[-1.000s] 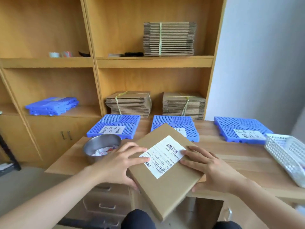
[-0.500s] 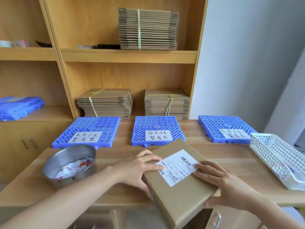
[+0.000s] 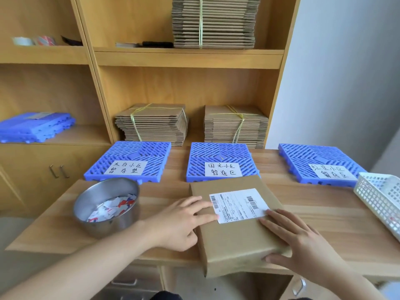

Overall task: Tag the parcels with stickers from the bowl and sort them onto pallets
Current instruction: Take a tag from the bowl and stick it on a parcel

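Head view: I look down at my two hands on one parcel (image 3: 236,239) at the front of the worktop (image 3: 324,204).
Parcel look: flat rectangular box wrapped in plain brown paper, with smooth faces and soft folded edges.
Shipping label (image 3: 239,205): white sheet with barcodes and fine print on the far half of the top face, between my two sets of fingertips. Its long side runs across the parcel.
Parcel axis: the long axis runs away from me and leans a little to the left. The far end points at the middle pallet (image 3: 218,151).
Parcel place: lying flat under both hands, with the near end hanging past the worktop's front edge.
Left hand (image 3: 179,224): fingers straight and flat on the top face, tips at the label's left edge, thumb along the parcel's left side.
Right hand (image 3: 303,245): holds the near right corner, with fingers spread over the top, tips by the label's right corner, and thumb wrapped onto the near face.
Bowl (image 3: 112,226): steel, just left of my left hand, holding white, red and blue stickers (image 3: 112,207).
Pallets: blue slatted squares beyond my hands, each with a handwritten white note. The left pallet (image 3: 134,150) is beyond the bowl and the right pallet (image 3: 303,154) is beyond my right hand.
Basket (image 3: 376,198): white plastic mesh, off to the right of my right hand.
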### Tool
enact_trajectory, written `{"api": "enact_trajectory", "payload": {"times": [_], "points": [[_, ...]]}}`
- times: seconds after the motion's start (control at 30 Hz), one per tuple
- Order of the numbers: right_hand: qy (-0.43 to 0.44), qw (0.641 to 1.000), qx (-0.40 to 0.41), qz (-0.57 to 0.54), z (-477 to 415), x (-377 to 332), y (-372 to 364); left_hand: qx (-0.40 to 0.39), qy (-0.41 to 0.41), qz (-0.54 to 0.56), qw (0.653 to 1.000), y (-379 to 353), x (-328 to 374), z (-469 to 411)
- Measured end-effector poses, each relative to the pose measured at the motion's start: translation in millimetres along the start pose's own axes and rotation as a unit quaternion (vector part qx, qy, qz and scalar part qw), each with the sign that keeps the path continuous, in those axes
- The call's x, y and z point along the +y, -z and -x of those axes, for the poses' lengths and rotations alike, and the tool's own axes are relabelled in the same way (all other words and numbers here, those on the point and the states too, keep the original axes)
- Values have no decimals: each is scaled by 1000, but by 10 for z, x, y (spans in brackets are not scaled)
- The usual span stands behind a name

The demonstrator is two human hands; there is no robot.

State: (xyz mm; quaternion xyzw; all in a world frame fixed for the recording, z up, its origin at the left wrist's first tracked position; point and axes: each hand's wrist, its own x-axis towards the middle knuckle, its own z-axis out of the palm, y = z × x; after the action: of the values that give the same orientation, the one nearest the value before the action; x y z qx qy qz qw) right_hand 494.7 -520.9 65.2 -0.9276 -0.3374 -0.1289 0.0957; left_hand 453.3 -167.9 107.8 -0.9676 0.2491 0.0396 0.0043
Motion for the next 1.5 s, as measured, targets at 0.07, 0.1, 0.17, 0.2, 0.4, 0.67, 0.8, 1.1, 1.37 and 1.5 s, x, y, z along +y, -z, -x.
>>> {"api": "enact_trajectory", "payload": {"times": [0.07, 0.1, 0.17, 0.2, 0.4, 0.67, 0.8, 1.1, 1.37, 1.5], "points": [[-9, 1000, 8, 5, -7, -115, -31, -9, 8, 36, 999, -8, 143, 105], [-13, 1000, 10, 8, -12, -165, -51, -5, 7, 48, 999, -22, 209, 147], [-21, 1000, 8, 17, -13, -248, -83, 4, 12, 55, 998, -59, 344, 209], [-26, 999, 8, 24, -12, -287, -92, 1, 21, 51, 998, -88, 404, 228], [-19, 998, 5, 61, 22, -553, -61, 14, 48, -17, 999, -247, 447, 219], [51, 996, 24, 69, 128, -938, 62, 76, 55, -52, 994, -324, 30, 373], [103, 993, 49, 22, -52, -1009, 155, 139, 96, -99, 981, -387, -54, 478], [-84, 984, -157, -1, -734, -392, 297, 37, 119, 51, 991, -128, 890, 456], [-100, 977, -187, 21, -568, -419, 153, 18, 98, 30, 995, -320, 912, 259], [-108, 975, -190, 38, -424, -444, 153, 0, 84, 32, 996, -262, 604, 315]]}}
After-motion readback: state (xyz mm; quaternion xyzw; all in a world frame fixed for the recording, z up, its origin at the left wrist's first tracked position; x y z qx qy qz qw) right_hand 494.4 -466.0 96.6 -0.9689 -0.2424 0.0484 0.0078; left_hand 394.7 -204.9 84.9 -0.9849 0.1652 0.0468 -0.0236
